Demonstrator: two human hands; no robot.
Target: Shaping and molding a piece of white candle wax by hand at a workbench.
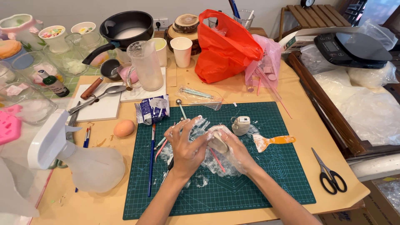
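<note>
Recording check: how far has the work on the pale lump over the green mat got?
Done: tools and crumpled plastic wrap laid out on the green cutting mat. In hand: left hand and right hand press a pale lump between them. Left: it shows no finished shape; the orange spatula lies unused.

Pale beige clay lump (218,143), small and rounded, sits mid cutting mat (266,183), nearer its far edge. Held on crumpled clear plastic wrap (208,164), which spreads flat on the mat beneath. Lump partly hidden by fingers.
</note>
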